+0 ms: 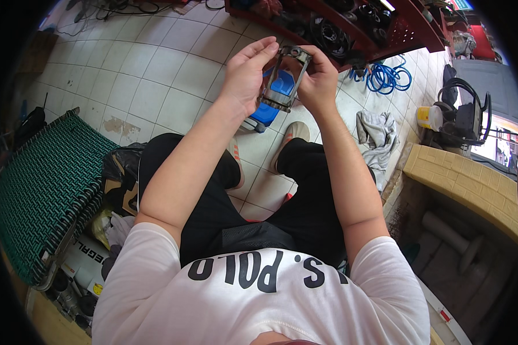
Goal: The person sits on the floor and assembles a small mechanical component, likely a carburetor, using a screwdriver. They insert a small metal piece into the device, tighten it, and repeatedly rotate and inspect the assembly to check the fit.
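Out in front of me, above the tiled floor, both my hands grip a metal frame (pixel 276 103). It is an open, dark grey cage with slim side bars and thicker ends, held tilted. My left hand (pixel 244 75) is closed on its left side, the thumb near the upper end. My right hand (pixel 319 83) wraps its right side, with several fingertips hidden behind the bars. Through the opening shows part of a blue box (pixel 263 117) that rests on the floor below, between my hands and my feet.
A red metal cart (pixel 408 49) full of dark parts stands ahead. Right of it lie a coiled blue hose (pixel 388 77) and a grey cloth (pixel 377 138). A yellow tub (pixel 429 118) and a tan brick-patterned ledge (pixel 466 184) are at right. A green woven cot (pixel 52 178) is at left.
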### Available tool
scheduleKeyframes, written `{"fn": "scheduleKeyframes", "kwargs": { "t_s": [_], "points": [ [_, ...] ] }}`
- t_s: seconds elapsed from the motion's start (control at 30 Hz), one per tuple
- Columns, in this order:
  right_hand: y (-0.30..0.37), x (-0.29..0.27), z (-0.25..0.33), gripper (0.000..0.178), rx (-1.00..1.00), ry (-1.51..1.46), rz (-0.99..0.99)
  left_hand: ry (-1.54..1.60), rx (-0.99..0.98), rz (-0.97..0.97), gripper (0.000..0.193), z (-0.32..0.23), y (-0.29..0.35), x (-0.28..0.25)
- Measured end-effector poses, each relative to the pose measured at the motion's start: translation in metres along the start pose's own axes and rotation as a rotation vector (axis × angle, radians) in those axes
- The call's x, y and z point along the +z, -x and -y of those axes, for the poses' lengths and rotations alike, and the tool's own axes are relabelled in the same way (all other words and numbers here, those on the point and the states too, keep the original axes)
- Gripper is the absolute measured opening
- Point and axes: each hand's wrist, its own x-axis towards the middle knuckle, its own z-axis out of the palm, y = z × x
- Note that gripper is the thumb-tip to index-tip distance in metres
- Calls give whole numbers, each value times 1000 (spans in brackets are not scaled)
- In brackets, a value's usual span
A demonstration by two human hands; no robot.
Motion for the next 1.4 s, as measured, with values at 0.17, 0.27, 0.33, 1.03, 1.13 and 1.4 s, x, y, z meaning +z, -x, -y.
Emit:
{"fn": "scheduleKeyframes", "kwargs": {
  "t_s": [0.17,0.27,0.33,1.03,1.13,1.4],
  "points": [
    [1,0,6,14,23,-28,-14,-1,10,48,27,-3,2,0],
    [0,0,5,15,7,-54,-16,-11,41,91,28,-3,2,0],
    [0,-1,4,16,-27,-28,-10,-12,62,126,27,-4,0,-2],
    [10,12,5,18,191,-271,-94,-448,263,82,21,-6,-5,-6],
    [12,18,11,17,261,-335,-135,-515,342,81,21,-7,-4,-5],
    [9,12,19,15,436,-421,-102,-1033,588,239,14,-28,-12,-18]
  ]
}}
